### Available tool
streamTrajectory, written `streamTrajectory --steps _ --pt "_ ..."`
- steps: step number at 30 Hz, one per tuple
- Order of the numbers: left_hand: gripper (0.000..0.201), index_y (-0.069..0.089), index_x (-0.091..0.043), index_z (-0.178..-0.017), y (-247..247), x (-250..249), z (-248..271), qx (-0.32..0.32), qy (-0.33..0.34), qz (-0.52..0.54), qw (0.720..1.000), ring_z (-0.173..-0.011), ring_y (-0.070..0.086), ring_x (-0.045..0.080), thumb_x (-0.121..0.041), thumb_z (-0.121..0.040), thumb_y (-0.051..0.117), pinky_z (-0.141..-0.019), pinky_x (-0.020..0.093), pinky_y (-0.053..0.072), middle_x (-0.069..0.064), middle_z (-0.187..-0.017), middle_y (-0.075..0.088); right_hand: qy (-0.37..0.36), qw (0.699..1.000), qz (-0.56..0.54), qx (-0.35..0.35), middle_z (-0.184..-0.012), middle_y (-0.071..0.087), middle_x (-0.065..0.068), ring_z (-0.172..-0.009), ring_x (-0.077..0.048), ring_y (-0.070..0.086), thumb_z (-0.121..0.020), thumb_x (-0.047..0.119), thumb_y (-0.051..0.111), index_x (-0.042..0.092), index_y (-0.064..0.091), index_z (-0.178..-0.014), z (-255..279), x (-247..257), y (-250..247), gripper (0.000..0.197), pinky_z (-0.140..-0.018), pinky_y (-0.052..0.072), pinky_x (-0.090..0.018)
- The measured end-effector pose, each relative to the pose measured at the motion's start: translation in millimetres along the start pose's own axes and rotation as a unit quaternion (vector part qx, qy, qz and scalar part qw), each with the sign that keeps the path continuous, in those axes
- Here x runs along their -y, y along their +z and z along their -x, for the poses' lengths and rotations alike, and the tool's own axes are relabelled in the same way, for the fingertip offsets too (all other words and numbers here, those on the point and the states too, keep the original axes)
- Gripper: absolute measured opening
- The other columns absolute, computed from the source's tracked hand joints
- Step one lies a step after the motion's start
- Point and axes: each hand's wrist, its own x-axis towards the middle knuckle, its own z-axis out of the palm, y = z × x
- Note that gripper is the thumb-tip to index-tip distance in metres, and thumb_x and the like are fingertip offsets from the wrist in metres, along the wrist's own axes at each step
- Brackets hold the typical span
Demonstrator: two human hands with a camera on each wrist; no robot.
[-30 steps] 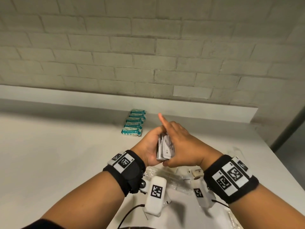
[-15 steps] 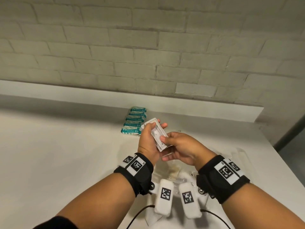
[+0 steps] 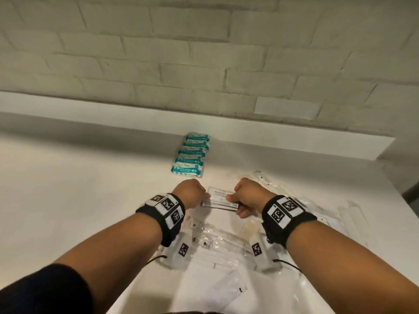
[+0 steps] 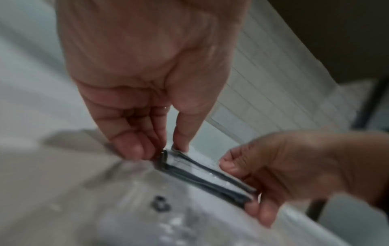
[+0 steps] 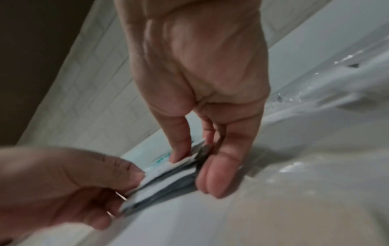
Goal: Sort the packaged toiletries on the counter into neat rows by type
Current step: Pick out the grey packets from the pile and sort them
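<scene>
A small stack of white shampoo-and-conditioner sachets (image 3: 218, 199) lies flat, low over the white counter (image 3: 79, 189), just in front of a row of teal soap packets (image 3: 191, 157). My left hand (image 3: 205, 198) pinches the stack's left end and my right hand (image 3: 233, 201) pinches its right end. In the left wrist view, thumb and fingers of the left hand (image 4: 166, 152) close on the sachets (image 4: 202, 176). The right hand (image 5: 196, 159) grips the other end of the stack (image 5: 166, 176) in the right wrist view. Whether the stack touches the counter is unclear.
Several clear plastic-wrapped items (image 3: 217, 241) lie loose under and behind my wrists, and more (image 3: 349, 214) spread to the right. A white sachet (image 3: 231, 288) lies close to me. A low white ledge (image 3: 272, 132) and a brick wall (image 3: 204, 64) close the back.
Both hands came down from chest height to the counter with the sachet stack. The stack went from upright in the left hand to flat, held at both ends.
</scene>
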Motion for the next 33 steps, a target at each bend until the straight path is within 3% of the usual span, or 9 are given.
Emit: streamTrajectory --steps 3,5,8,10,13,17,22,28,33 --pt "0.047 0.053 -0.013 -0.120 -6.4 -5.3 2.7 -0.020 0.033 -0.069 0.997 -0.102 0.061 0.022 -0.039 -0.084 0.066 -0.084 0.030 0.048 0.008 -0.118 0.062 -0.011 0.995 0.097 0.004 -0.082 0.060 -0.014 -0.056 -0.021 0.053 -0.086 0.027 0.070 0.009 0.048 -0.110 -3.4 -0.2 -2.8 0.038 -0.051 0.044 -0.029" --pt "0.068 0.042 -0.019 -0.131 -8.6 -10.3 6.5 0.002 0.114 -0.113 0.987 -0.112 0.053 0.019 -0.044 -0.076 0.072 -0.090 0.029 0.045 0.003 -0.131 0.052 -0.065 0.973 0.219 -0.008 -0.101 0.054 -0.002 -0.077 -0.017 0.055 -0.076 0.038 0.077 0.016 0.048 -0.118 0.2 -0.9 -4.8 0.056 -0.060 0.045 -0.026" --pt "0.086 0.027 -0.020 -0.143 -4.2 -21.7 9.2 0.050 0.213 -0.305 0.927 -0.126 0.041 0.023 -0.043 -0.073 0.072 -0.101 0.034 0.041 0.002 -0.139 0.043 -0.153 0.927 0.342 -0.027 -0.111 0.044 0.004 -0.091 -0.015 0.051 -0.061 0.039 0.083 0.023 0.048 -0.123 7.8 -4.1 3.7 0.073 -0.075 0.051 -0.031" --pt "0.080 0.031 -0.018 -0.140 -0.6 -28.6 3.6 0.057 0.221 -0.361 0.904 -0.123 0.045 0.024 -0.041 -0.075 0.071 -0.100 0.036 0.043 0.004 -0.134 0.048 -0.172 0.906 0.386 -0.035 -0.110 0.045 0.002 -0.095 -0.017 0.049 -0.063 0.033 0.082 0.022 0.051 -0.121 3.9 -4.2 10.0 0.068 -0.081 0.051 -0.034" --pt "0.061 0.043 -0.017 -0.129 1.6 -36.1 -8.7 0.057 0.216 -0.372 0.901 -0.111 0.052 0.023 -0.035 -0.077 0.070 -0.090 0.034 0.046 0.004 -0.121 0.053 -0.182 0.891 0.412 -0.057 -0.110 0.049 -0.003 -0.093 -0.021 0.051 -0.073 0.025 0.074 0.017 0.055 -0.116 -9.6 0.2 7.6 0.048 -0.077 0.051 -0.034" --pt "0.048 0.048 -0.014 -0.124 3.5 -46.6 -30.2 0.045 0.223 -0.395 0.890 -0.108 0.056 0.025 -0.027 -0.081 0.064 -0.082 0.032 0.045 0.006 -0.118 0.053 -0.184 0.892 0.408 -0.062 -0.109 0.050 -0.004 -0.085 -0.022 0.054 -0.076 0.025 0.070 0.016 0.057 -0.113 -32.8 3.6 -5.1 0.040 -0.069 0.048 -0.032" --pt "0.041 0.052 -0.012 -0.119 -0.6 -60.4 -67.8 0.030 0.231 -0.415 0.879 -0.104 0.060 0.028 -0.027 -0.083 0.063 -0.081 0.033 0.046 0.009 -0.117 0.056 -0.171 0.897 0.402 -0.070 -0.109 0.052 -0.005 -0.086 -0.026 0.061 -0.075 0.025 0.069 0.015 0.058 -0.111 -61.9 13.9 -27.3 0.039 -0.070 0.051 -0.032" --pt "0.062 0.047 -0.014 -0.117 -15.2 -81.9 -117.5 -0.013 0.199 -0.397 0.896 -0.097 0.061 0.030 -0.047 -0.072 0.074 -0.075 0.037 0.049 0.008 -0.111 0.058 -0.134 0.893 0.423 -0.076 -0.112 0.047 -0.006 -0.092 -0.028 0.059 -0.071 0.029 0.065 0.016 0.056 -0.114 -111.2 36.5 -58.5 0.047 -0.073 0.050 -0.034" --pt "0.072 0.029 -0.009 -0.138 -25.8 -94.7 -160.4 -0.048 0.174 -0.413 0.893 -0.100 0.063 0.033 -0.017 -0.078 0.067 -0.070 0.035 0.046 0.012 -0.111 0.063 -0.119 0.900 0.405 -0.108 -0.130 0.045 -0.006 -0.114 -0.028 0.055 -0.071 0.043 0.074 0.020 0.043 -0.135 -155.5 47.5 -80.7 0.075 -0.093 0.050 -0.040"
